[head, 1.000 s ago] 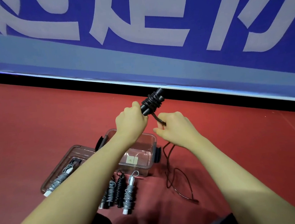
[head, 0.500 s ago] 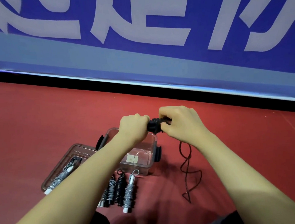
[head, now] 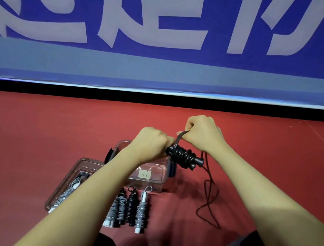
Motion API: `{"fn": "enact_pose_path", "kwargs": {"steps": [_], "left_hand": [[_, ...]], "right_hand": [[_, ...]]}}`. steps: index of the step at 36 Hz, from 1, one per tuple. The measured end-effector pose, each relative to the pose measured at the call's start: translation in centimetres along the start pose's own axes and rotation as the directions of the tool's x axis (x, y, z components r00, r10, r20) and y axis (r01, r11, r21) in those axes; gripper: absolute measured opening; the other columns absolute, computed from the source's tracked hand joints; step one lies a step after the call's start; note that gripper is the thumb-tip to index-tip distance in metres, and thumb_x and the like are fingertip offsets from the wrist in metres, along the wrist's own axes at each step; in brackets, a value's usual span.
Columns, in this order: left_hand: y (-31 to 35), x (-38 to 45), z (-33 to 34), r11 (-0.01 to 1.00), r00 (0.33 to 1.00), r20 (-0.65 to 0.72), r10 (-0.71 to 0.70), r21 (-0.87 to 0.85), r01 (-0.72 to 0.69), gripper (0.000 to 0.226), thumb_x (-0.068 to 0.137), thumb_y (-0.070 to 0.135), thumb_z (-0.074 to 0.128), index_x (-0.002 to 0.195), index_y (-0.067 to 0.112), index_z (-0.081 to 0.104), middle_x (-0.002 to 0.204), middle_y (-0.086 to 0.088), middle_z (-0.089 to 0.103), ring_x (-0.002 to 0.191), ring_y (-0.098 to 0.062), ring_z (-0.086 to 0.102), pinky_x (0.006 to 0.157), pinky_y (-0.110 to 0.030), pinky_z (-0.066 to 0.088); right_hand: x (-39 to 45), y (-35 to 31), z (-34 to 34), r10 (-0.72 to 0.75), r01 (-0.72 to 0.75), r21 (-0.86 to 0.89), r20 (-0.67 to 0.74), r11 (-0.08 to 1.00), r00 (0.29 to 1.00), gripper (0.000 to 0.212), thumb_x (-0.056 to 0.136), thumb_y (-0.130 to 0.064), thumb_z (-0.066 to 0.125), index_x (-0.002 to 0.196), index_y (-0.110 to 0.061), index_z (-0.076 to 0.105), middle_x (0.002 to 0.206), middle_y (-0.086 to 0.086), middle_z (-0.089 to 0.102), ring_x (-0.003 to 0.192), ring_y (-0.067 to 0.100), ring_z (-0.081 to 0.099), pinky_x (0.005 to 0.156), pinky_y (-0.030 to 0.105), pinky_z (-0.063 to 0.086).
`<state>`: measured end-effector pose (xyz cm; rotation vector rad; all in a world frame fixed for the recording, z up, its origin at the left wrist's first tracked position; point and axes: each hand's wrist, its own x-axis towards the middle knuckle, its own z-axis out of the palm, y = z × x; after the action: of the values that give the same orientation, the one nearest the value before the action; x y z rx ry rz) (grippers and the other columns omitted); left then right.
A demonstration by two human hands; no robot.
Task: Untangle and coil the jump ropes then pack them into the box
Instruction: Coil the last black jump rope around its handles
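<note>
Since half a second ago the wrapped handles have tipped down to the right and the right hand (head: pixel 203 133) has lifted, pulling the black rope (head: pixel 184 156) over for another turn. The left hand (head: pixel 151 143) grips the handle ends. Loose cord (head: pixel 208 195) trails on the floor. Four coiled ropes (head: pixel 127 208) wait before the clear box (head: pixel 158 180), one on the lid (head: pixel 64 182); packing remains.

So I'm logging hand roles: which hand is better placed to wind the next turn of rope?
Right hand: it pinches the loose rope; the left hand grips the handles.
</note>
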<state>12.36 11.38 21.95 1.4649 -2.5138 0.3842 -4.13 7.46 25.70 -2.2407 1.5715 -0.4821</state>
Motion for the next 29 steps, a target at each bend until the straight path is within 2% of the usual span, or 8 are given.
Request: {"fn": "enact_pose_path", "kwargs": {"steps": [4, 7, 10, 12, 14, 17, 22, 29], "left_hand": [[0.2, 0.1, -0.6, 0.991, 0.975, -0.21, 0.077, -0.095, -0.098, 0.021, 0.072, 0.031, 0.047, 0.06, 0.014, 0.051, 0.049, 0.001, 0.05, 0.042, -0.021, 0.048, 0.048, -0.018, 0.03], [0.8, 0.2, -1.1, 0.975, 0.949, -0.312, 0.032, -0.199, -0.098, 0.013, 0.077, 0.028, 0.051, 0.08, 0.018, 0.044, 0.053, -0.002, 0.052, 0.044, -0.022, 0.047, 0.044, -0.021, 0.037], [1.5, 0.2, -1.9, 0.902, 0.91, -0.322, -0.26, -0.417, 0.11, 0.027, 0.077, 0.031, 0.059, 0.086, 0.018, 0.037, 0.058, -0.009, 0.058, 0.048, -0.032, 0.055, 0.043, -0.026, 0.037], [1.8, 0.3, -2.6, 0.711, 0.808, -0.251, -0.533, -0.65, 0.268, 0.037, 0.078, 0.02, 0.069, 0.092, 0.02, 0.035, 0.063, -0.006, 0.061, 0.054, -0.03, 0.056, 0.05, -0.03, 0.033], [1.7, 0.8, -3.2, 0.563, 0.716, -0.177, -0.676, -0.751, 0.345, 0.037, 0.079, 0.015, 0.069, 0.093, 0.018, 0.034, 0.063, 0.003, 0.056, 0.055, -0.016, 0.053, 0.052, -0.03, 0.032], [1.7, 1.5, -3.3, 0.498, 0.673, -0.108, -0.732, -0.759, 0.42, 0.031, 0.082, 0.016, 0.063, 0.095, 0.015, 0.035, 0.063, 0.002, 0.055, 0.055, -0.017, 0.05, 0.052, -0.033, 0.035], [0.9, 1.7, -2.5, 0.435, 0.599, -0.01, -0.8, -0.698, 0.569, 0.026, 0.084, 0.014, 0.056, 0.099, 0.01, 0.035, 0.074, -0.01, 0.06, 0.066, -0.033, 0.055, 0.057, -0.036, 0.041], [0.7, 1.4, -1.3, 0.484, 0.568, 0.084, -0.818, -0.432, 0.761, 0.022, 0.091, 0.017, 0.05, 0.104, 0.007, 0.036, 0.083, -0.011, 0.049, 0.071, -0.033, 0.046, 0.063, -0.035, 0.037]], "right_hand": [[0.0, -0.1, 0.1, -0.042, 0.042, 0.022, 0.009, 0.999, 0.999, 0.038, 0.086, -0.046, 0.063, 0.063, -0.018, 0.051, 0.068, -0.004, 0.055, 0.079, 0.025, 0.053, 0.068, 0.03, 0.039], [-0.1, -0.2, -0.1, -0.076, 0.076, 0.031, 0.008, 0.997, 0.997, 0.034, 0.088, -0.043, 0.059, 0.069, -0.014, 0.056, 0.065, -0.005, 0.051, 0.076, 0.026, 0.049, 0.067, 0.03, 0.038], [0.0, 0.1, -0.3, -0.096, 0.096, -0.009, 0.013, 0.995, 0.995, 0.025, 0.084, -0.032, 0.053, 0.067, -0.014, 0.048, 0.066, -0.002, 0.05, 0.074, 0.029, 0.044, 0.066, 0.033, 0.04], [0.0, 0.4, -0.2, -0.111, 0.111, -0.027, 0.011, 0.993, 0.994, 0.032, 0.088, -0.038, 0.05, 0.067, -0.016, 0.046, 0.07, 0.0, 0.051, 0.078, 0.031, 0.049, 0.064, 0.033, 0.037], [-0.1, 0.4, 0.2, -0.135, 0.135, -0.017, 0.008, 0.991, 0.991, 0.043, 0.093, -0.044, 0.051, 0.062, -0.019, 0.036, 0.066, -0.003, 0.048, 0.076, 0.028, 0.047, 0.063, 0.032, 0.034], [-0.2, 0.1, 0.5, -0.148, 0.148, -0.013, 0.04, 0.989, 0.988, 0.041, 0.092, -0.044, 0.052, 0.063, -0.022, 0.035, 0.071, 0.001, 0.052, 0.075, 0.029, 0.048, 0.065, 0.033, 0.037], [-0.7, -0.4, 0.6, -0.249, 0.259, -0.075, 0.122, 0.963, 0.961, 0.03, 0.09, -0.038, 0.056, 0.07, -0.019, 0.042, 0.072, -0.004, 0.055, 0.078, 0.026, 0.055, 0.066, 0.032, 0.037], [-1.1, -1.7, 0.3, -0.343, 0.372, -0.114, 0.216, 0.921, 0.914, 0.022, 0.084, -0.028, 0.059, 0.068, -0.015, 0.05, 0.062, -0.004, 0.05, 0.068, 0.026, 0.05, 0.058, 0.03, 0.03]]}}
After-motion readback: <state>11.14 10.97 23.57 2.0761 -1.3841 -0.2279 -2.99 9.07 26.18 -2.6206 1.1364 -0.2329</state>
